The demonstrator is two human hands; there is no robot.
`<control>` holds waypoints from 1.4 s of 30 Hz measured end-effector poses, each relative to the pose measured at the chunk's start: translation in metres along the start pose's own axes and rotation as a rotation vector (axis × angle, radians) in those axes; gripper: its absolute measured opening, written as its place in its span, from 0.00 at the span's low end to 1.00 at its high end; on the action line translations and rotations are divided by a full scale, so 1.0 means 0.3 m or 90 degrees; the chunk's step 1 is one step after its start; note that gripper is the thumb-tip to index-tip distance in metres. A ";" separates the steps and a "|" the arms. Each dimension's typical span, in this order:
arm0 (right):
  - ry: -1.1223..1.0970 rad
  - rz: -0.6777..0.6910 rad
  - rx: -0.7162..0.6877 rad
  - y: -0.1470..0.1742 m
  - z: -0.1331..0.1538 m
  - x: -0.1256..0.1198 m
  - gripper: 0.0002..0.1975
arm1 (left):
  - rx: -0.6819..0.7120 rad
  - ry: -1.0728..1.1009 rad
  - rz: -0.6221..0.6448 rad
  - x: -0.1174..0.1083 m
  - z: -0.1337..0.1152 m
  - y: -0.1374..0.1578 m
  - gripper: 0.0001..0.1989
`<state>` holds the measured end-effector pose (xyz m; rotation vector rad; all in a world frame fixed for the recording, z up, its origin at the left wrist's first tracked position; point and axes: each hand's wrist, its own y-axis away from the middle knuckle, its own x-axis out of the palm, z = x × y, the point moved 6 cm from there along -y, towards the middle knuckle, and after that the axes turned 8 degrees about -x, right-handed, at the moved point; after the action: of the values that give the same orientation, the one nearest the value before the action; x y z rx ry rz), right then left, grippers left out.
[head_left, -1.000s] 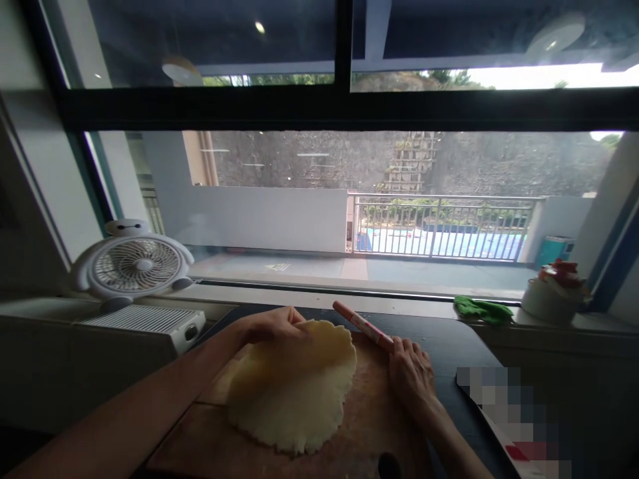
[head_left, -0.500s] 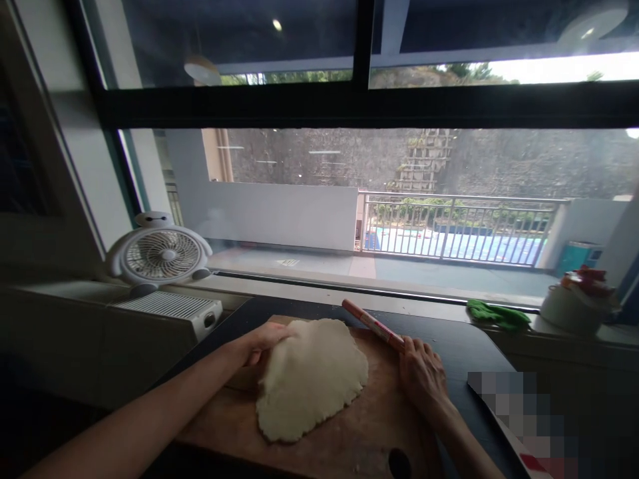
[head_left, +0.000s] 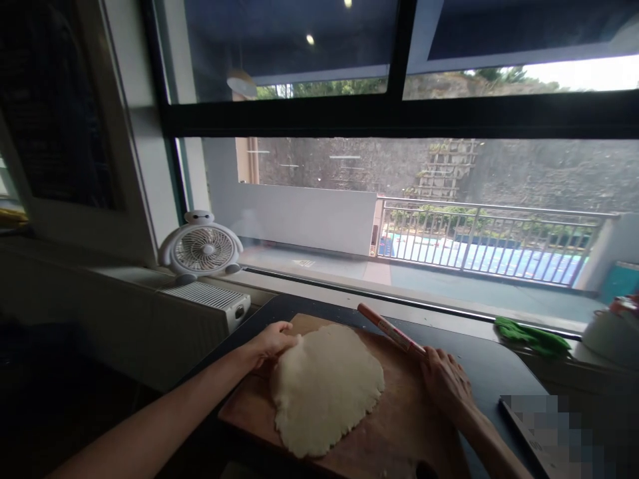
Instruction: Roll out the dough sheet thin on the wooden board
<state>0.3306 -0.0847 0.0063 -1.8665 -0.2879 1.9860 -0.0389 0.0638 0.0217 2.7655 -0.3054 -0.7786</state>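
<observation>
A flat, rolled-out sheet of pale dough (head_left: 329, 389) with a ragged edge lies on a wooden cutting board (head_left: 399, 406). At the dough's upper left edge, my left hand (head_left: 272, 342) has its thumb and fingers closed on the rim; the fingertips are partly hidden. My right hand (head_left: 448, 382) rests palm down at the board's right side, its fingers over the near end of a rolling pin (head_left: 387, 326). The pin lies slanted along the board's upper right, its far end pointing to the window.
The board lies on a dark table (head_left: 504, 362). A white fan (head_left: 204, 249) stands left of the window above a white ridged unit (head_left: 214, 299). On the sill are a green cloth (head_left: 532, 338) and a pale container (head_left: 612, 332). A blurred-out flat object (head_left: 539, 432) is at lower right.
The view has swung left, so everything sits further right in the picture. My left hand has shifted slightly at the dough's edge. My right hand stays on the rolling pin.
</observation>
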 end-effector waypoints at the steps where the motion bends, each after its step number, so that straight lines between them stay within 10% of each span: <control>1: -0.035 0.000 -0.005 0.001 0.006 -0.002 0.15 | 0.051 -0.021 -0.036 -0.003 -0.016 -0.013 0.30; 6: -0.171 0.024 -0.071 0.042 0.090 -0.027 0.15 | 0.219 -0.336 -0.184 -0.029 -0.057 -0.027 0.07; 11: -0.193 0.074 -0.136 0.122 0.236 -0.073 0.13 | 0.341 -0.383 -0.298 -0.005 -0.141 0.045 0.14; 14: -0.164 0.074 -0.169 0.175 0.327 -0.087 0.13 | 0.483 -0.434 -0.264 0.158 -0.228 0.083 0.19; 24: 0.086 -0.106 -0.121 0.249 0.276 -0.049 0.20 | 0.421 -0.562 -0.094 0.609 -0.441 -0.118 0.24; 35: 0.012 -0.088 -0.194 0.285 0.478 -0.103 0.22 | 0.399 -0.617 -0.088 0.350 -0.204 0.017 0.27; 42: 0.016 -0.088 -0.154 0.264 0.322 -0.112 0.14 | 0.411 -0.610 -0.065 0.593 -0.400 -0.093 0.25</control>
<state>0.2244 -0.1583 0.0125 -1.9538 -0.6577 1.9032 0.1774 0.0646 0.0269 2.6880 -0.6770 -2.3528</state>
